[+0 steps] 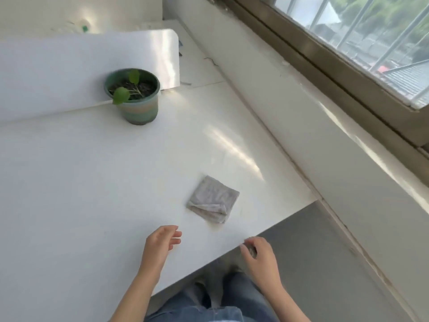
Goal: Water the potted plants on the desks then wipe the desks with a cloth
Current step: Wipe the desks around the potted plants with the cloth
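Cloth (213, 199) on desk (92, 182), right of and nearer than pot (134, 98)

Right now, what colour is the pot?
Green with tan bands; the pot shows in the head view.

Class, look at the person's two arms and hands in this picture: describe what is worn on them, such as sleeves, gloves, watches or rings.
Both forearms are bare, with no sleeve reaching into view. The left hand and the right hand wear no gloves, and no watch, bracelet or ring shows. Below them, blue denim trousers appear.
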`<state>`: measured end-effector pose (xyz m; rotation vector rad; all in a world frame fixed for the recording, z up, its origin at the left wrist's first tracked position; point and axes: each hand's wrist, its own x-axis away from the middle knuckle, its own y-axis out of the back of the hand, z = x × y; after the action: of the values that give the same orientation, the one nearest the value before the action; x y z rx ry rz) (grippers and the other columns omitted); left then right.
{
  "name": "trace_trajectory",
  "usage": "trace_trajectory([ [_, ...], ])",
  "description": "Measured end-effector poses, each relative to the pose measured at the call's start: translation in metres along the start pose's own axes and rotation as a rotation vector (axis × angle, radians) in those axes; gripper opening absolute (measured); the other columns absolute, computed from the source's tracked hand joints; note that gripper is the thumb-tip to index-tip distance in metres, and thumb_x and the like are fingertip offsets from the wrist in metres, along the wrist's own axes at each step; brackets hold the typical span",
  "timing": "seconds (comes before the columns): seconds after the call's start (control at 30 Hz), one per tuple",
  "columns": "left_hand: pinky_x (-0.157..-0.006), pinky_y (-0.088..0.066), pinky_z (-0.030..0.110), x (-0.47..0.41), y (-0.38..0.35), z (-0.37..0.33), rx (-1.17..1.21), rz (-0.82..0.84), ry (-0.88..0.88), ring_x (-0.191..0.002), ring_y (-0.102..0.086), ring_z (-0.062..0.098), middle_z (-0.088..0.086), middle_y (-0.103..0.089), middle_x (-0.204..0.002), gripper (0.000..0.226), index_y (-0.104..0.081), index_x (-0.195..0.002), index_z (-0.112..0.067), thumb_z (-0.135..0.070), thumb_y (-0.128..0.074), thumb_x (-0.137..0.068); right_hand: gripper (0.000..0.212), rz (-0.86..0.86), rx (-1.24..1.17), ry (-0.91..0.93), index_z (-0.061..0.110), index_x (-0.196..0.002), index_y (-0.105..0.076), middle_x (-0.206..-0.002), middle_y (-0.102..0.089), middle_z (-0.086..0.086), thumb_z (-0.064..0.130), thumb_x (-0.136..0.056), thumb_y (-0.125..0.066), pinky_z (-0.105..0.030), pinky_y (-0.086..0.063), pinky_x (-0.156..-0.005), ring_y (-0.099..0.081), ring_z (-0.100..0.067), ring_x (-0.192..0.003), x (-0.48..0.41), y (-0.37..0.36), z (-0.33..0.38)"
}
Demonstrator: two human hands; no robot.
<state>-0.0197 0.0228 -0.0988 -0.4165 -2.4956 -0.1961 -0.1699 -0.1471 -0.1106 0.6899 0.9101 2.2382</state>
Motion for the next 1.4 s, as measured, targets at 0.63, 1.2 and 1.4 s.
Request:
trace_trajectory([
  [0.63,-0.09,-0.04,0.033,-0.001,-0.037,0.005,0.059,-0.602,-0.021,-0.1,-0.056,0.023,0.006,-0.062,-0.1,0.018,-0.061,-0.102,-0.008,-0.012,-0.046,-0.092,0.039,0.268,0.56,0.951,0.017,-0.087,-0.059,-0.096,-0.068,-0.007,0.035,-0.054,-0.067,-0.033,-0.051,-0.066,-0.056,-0.026,-0.096,-0.136,-0.025,0.046],
  [1.2,-0.098,-0.034,0.043,-0.064,0.008,-0.018,-0.58,-0.92,-0.031,-0.125,-0.038,0.035,0.016,-0.055,-0.129,0.031,-0.058,-0.116,0.0,-0.006,-0.05,-0.086,0.016,0.155,-0.431,0.371,0.026,-0.083,-0.051,-0.068,-0.058,0.007,0.01,-0.08,-0.053,-0.032,-0.044,-0.061,-0.057,-0.02,-0.065,-0.232,0.061,0.094],
  [1.4,-0.106,-0.022,0.046,-0.088,0.044,-0.021,-0.892,-0.836,0.06,-0.139,-0.022,0.033,0.015,-0.034,-0.148,0.046,-0.045,-0.133,-0.005,-0.021,-0.048,-0.09,0.055,0.407,0.342,0.485,0.029,-0.135,-0.037,-0.152,-0.024,-0.004,0.054,-0.086,-0.029,-0.042,-0.014,-0.113,-0.012,-0.025,-0.142,-0.273,0.024,0.068],
])
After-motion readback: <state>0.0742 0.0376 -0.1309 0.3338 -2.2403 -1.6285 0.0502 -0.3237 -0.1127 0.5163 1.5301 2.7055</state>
